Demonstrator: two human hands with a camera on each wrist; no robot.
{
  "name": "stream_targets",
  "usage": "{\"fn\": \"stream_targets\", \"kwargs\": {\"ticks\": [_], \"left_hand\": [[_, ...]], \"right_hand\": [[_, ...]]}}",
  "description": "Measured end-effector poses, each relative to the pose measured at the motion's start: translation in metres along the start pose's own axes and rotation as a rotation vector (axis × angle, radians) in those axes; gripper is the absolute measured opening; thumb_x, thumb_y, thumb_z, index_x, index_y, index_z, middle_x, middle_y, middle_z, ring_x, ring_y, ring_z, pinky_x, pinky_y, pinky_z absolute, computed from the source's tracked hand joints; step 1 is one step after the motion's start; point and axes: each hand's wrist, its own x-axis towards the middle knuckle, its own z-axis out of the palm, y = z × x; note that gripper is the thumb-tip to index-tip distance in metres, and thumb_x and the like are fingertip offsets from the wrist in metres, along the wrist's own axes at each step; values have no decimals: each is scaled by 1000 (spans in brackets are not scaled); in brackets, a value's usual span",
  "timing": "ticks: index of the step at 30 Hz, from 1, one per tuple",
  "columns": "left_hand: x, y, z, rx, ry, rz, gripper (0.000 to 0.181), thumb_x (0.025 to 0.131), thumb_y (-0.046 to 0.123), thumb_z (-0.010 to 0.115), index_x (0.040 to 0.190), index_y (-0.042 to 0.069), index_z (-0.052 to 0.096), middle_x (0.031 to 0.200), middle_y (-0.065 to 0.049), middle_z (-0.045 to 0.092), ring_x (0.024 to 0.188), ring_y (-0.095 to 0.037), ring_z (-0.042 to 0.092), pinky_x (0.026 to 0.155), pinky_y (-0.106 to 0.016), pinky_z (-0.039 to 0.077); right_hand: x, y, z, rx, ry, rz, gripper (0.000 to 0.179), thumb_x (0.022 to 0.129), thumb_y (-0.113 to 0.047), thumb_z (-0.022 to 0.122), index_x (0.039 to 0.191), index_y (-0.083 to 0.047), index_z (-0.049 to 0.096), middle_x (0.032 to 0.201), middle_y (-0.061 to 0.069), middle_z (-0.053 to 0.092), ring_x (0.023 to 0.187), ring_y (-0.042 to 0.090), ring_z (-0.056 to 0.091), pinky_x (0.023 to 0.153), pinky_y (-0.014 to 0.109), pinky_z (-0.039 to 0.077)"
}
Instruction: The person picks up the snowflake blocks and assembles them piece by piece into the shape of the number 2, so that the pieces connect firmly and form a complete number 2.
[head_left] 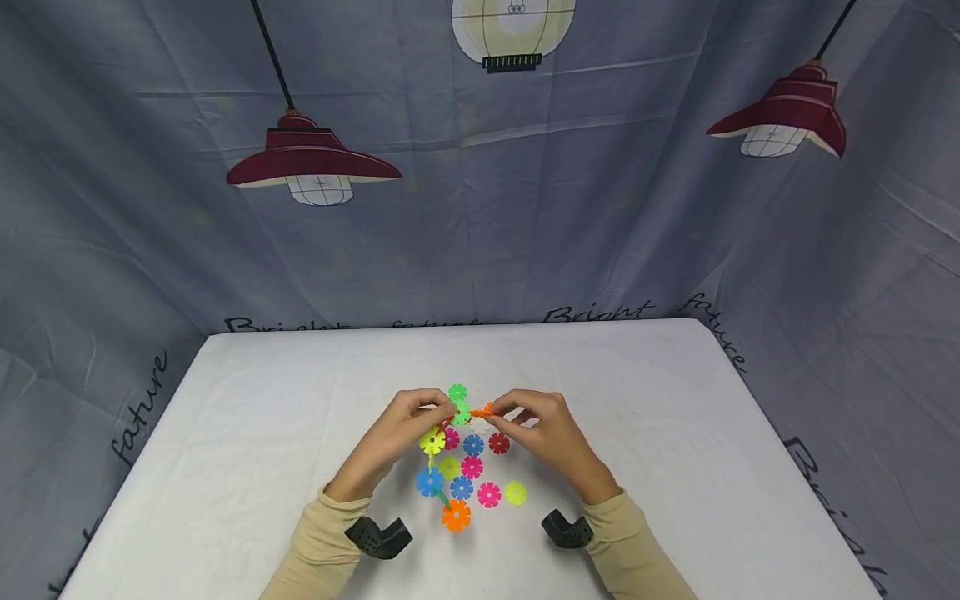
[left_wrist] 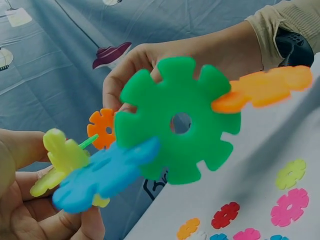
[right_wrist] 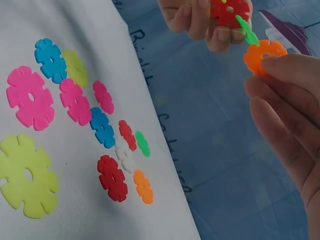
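Observation:
My left hand (head_left: 401, 429) grips a chain of plastic notched discs slotted edge to edge. In the left wrist view a blue disc (left_wrist: 102, 172), a large green disc (left_wrist: 150, 110) and an orange disc (left_wrist: 272, 85) of this chain stand out in front. A red disc (right_wrist: 231, 17) shows at the left fingers in the right wrist view. My right hand (head_left: 555, 437) pinches an orange disc (right_wrist: 253, 58) between thumb and fingertips. A green disc (right_wrist: 248, 35), seen edge-on, links that orange disc to the red one.
Several loose notched discs lie flat on the white table (head_left: 637, 400), among them a pink disc (head_left: 489, 495), a yellow disc (head_left: 516, 493) and a dark red disc (head_left: 498, 443). A grey-blue curtain (head_left: 465, 225) printed with lamps surrounds the table.

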Motion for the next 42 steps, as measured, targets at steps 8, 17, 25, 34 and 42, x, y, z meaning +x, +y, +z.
{"fn": "stream_targets", "kwargs": {"ticks": [8, 17, 25, 34, 42], "left_hand": [[1, -3, 3, -7, -17, 3, 30, 105, 28, 62, 97, -1, 68, 80, -1, 52, 69, -13, 49, 72, -28, 42], [0, -3, 6, -2, -22, 51, 31, 105, 29, 61, 93, 1, 67, 74, -2, 46, 65, -12, 44, 68, -25, 39], [1, -4, 7, 6, -11, 59, 30, 105, 27, 62, 97, -1, 70, 70, 0, 42, 59, -9, 38, 66, -24, 37], [0, -2, 5, 17, -1, 39, 31, 105, 30, 62, 94, 2, 69, 70, 1, 43, 59, -9, 39, 62, -23, 36], [0, -2, 5, -3, 6, 27, 29, 105, 29, 62, 93, 3, 69, 72, 0, 45, 60, -9, 42, 64, -23, 39]], "right_hand": [[0, -4, 1, -59, 17, -90, 21, 81, -5, 87, 99, -12, 78, 92, 0, 79, 76, 7, 73, 69, 16, 58], [1, -6, 4, -134, 54, -230, 21, 78, -2, 88, 96, -8, 77, 85, 1, 78, 70, 6, 71, 67, 16, 58], [2, -5, 9, -139, 77, -280, 20, 80, -2, 86, 96, -8, 77, 83, 1, 77, 67, 6, 69, 65, 11, 54], [0, -1, 6, -71, -5, -60, 29, 81, -8, 88, 107, -11, 77, 97, 0, 78, 76, 5, 70, 68, 19, 59], [-9, 30, 6, -124, -264, 359, 24, 81, -19, 90, 99, -11, 77, 79, -8, 66, 68, 6, 57, 62, 21, 50]]}}
